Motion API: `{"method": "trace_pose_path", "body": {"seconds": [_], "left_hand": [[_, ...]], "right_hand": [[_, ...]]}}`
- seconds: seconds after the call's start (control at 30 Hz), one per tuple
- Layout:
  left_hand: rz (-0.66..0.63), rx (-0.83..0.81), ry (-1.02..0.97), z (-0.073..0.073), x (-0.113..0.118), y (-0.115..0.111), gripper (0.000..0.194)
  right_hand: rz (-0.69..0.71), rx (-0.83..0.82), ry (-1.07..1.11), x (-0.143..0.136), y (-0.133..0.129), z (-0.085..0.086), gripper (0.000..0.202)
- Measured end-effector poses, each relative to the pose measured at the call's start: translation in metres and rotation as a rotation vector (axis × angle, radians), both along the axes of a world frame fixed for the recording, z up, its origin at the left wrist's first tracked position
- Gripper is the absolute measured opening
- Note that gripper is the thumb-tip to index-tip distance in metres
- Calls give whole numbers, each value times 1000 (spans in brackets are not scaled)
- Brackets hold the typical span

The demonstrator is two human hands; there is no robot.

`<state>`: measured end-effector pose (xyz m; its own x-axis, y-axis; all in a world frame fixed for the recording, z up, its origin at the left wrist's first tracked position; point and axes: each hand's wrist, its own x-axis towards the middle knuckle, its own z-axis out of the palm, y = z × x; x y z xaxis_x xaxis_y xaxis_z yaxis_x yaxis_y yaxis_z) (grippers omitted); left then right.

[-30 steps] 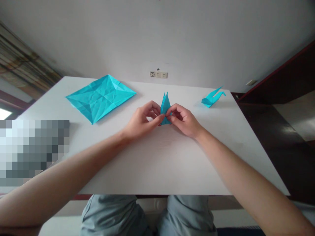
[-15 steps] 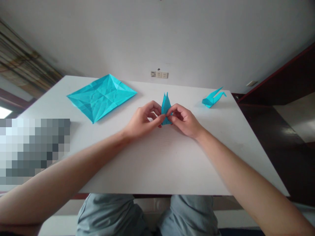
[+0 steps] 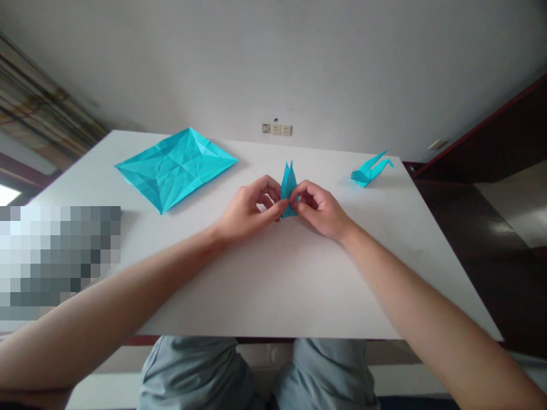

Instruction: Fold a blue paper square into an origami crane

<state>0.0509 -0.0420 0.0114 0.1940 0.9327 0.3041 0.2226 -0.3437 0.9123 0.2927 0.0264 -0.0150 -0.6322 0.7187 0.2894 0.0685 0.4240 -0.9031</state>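
A small folded piece of blue paper (image 3: 288,181), with pointed tips upward, is held between both hands above the middle of the white table (image 3: 273,279). My left hand (image 3: 257,209) pinches its left side, thumb across the front. On its right side, my right hand (image 3: 318,206) grips with thumb and fingers, close to the left thumb tip. Fingers hide parts of the paper's lower half. To the left lies a creased, opened blue sheet (image 3: 177,168). A folded blue paper crane (image 3: 370,171) stands at the back right.
A pixelated area (image 3: 55,262) covers something at the table's left edge. Behind the table is a wall with sockets (image 3: 276,130). A curtain (image 3: 47,97) hangs at the left. My knees are below the front edge.
Both hands keep their grip on the folded paper, with hardly any shift in the fingers. My knees have moved slightly below the table.
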Motion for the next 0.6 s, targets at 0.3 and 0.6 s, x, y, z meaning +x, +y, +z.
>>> {"method": "trace_pose_path", "body": {"seconds": [0.3, 0.6], "left_hand": [[-7, -6, 0, 1, 0, 0, 44], [-7, 15, 17, -2, -1, 0, 40]], "right_hand": [[6, 2, -12, 0, 0, 1, 9], [13, 16, -45, -1, -2, 6, 11]]}}
